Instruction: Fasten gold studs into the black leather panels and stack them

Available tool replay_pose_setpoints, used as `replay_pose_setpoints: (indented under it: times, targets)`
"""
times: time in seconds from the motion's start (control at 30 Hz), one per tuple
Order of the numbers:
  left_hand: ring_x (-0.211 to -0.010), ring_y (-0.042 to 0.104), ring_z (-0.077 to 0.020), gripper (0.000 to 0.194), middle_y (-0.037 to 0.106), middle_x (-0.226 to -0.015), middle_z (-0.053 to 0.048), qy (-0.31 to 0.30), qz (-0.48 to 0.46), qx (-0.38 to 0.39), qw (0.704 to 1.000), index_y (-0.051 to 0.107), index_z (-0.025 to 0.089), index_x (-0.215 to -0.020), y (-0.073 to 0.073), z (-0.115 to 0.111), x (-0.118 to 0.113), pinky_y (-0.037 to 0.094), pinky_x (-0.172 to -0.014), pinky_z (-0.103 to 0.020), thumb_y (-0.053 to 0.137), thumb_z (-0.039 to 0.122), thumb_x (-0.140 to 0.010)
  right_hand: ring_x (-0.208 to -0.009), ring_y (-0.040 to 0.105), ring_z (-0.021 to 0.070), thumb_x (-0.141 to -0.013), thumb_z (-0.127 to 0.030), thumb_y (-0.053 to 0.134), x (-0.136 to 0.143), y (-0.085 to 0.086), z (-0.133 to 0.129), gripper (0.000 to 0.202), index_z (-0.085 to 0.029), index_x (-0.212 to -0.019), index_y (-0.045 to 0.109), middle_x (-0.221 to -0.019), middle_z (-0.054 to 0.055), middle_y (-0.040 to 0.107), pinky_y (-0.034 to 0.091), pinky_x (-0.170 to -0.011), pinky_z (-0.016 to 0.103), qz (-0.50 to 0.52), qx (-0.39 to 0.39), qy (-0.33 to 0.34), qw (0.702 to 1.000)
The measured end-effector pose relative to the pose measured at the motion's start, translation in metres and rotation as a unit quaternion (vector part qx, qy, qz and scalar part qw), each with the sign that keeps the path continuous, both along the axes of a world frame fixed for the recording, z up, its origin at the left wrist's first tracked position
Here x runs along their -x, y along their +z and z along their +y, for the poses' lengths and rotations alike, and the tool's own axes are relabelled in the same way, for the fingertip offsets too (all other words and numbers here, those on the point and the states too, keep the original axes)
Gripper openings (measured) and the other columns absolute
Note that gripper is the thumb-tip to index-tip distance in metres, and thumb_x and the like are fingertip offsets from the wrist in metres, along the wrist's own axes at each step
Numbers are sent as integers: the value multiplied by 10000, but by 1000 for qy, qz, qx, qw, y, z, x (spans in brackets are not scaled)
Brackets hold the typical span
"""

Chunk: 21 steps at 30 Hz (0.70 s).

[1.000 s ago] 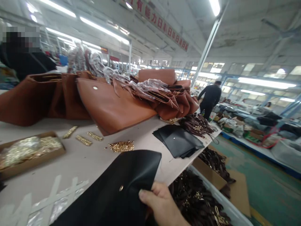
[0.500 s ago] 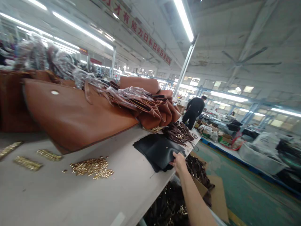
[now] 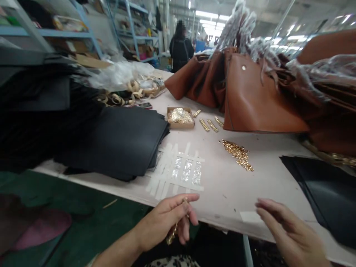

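Note:
My left hand (image 3: 172, 218) is closed around a gold chain piece (image 3: 172, 234), which hangs below the fingers at the table's front edge. To the right, my right hand (image 3: 292, 231) holds nothing, its thumb apart from the fingers, over the edge near a white paper strip (image 3: 249, 216). A loose pile of small gold metal pieces (image 3: 237, 152) lies beyond the hands. Several short gold chain pieces (image 3: 212, 125) rest behind it, beside a small cardboard box (image 3: 180, 126) of gold parts. White tape strips and clear patches (image 3: 187, 170) are on the tabletop ahead of my left hand.
Stacked black sheets (image 3: 116, 137) cover the left of the table (image 3: 214, 200), and more black sheets (image 3: 330, 196) lie at the right. Brown leather bags (image 3: 258, 100) with plastic-wrapped handles stand at the back right. A person (image 3: 180, 48) is in the background near shelves (image 3: 139, 37).
The view has swung left. My right hand has come away from the black sheets at the right and is free of them. My left hand, unseen before, shows now with the gold chain piece.

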<state>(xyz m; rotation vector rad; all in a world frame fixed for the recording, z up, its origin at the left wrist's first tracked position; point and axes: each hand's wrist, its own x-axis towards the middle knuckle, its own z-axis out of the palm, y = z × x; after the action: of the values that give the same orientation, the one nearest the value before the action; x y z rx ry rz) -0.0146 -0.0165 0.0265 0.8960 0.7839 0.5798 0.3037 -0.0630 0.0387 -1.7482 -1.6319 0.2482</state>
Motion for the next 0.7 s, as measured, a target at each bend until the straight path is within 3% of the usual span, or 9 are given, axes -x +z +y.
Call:
replay_pose_setpoints:
  times: [0.13,0.2,0.27,0.33,0.43,0.57,0.7]
  targets:
    - [-431,374,-62,546,594,-729,-4,-29,-44,14,999,531,158,-1354,-4,-3,12,265,-381,-193,459,519,-951,-858,680,178,-906,-218,596,90,12,29,162,-234,-1047,675,-952,42,722,558,-747,278,56,-17,250,966]
    - [-445,342,-78,566,523,-624,16,-28,-2,-27,999,670,129,-1162,-3,-4,19,268,-405,-213,352,558,-976,-892,651,171,-933,-151,533,125,22,40,260,-241,-1155,632,-992,43,703,545,-772,300,66,1,352,934]
    - [-496,374,-99,651,491,-588,15,-18,59,-82,995,723,118,-1009,0,-4,26,303,-460,-232,256,571,-994,-906,621,176,-944,-110,493,147,27,46,319,-224,-1225,592,-998,52,683,529,-796,328,52,22,413,909]
    - [-586,451,-125,638,557,-660,3,8,107,-132,985,660,127,-1196,4,-4,32,373,-548,-251,228,556,-1006,-859,593,181,-939,-74,468,161,25,48,275,-191,-1145,608,-924,53,662,514,-772,341,29,30,434,900]
    - [-766,574,-169,610,665,-854,-21,31,160,-208,964,248,151,-1531,8,-5,44,457,-733,-306,222,492,-1026,-790,572,180,-922,-28,433,172,15,50,235,-179,-966,608,-852,50,644,499,-717,338,0,39,450,892]
    - [-954,637,-216,589,697,-1030,-69,20,259,-325,909,77,163,-1559,4,-9,58,471,-874,-374,195,413,-1039,-823,629,198,-914,-36,445,185,5,57,253,-167,-1060,605,-934,87,684,543,-710,326,-12,11,454,891]
    - [-918,667,-244,596,697,-1061,-98,81,326,-443,831,21,184,-1560,-11,-15,67,520,-795,-385,196,396,-1032,-829,681,189,-905,-37,470,196,-5,70,316,-172,-1164,588,-944,89,711,578,-711,274,-15,-34,493,869]
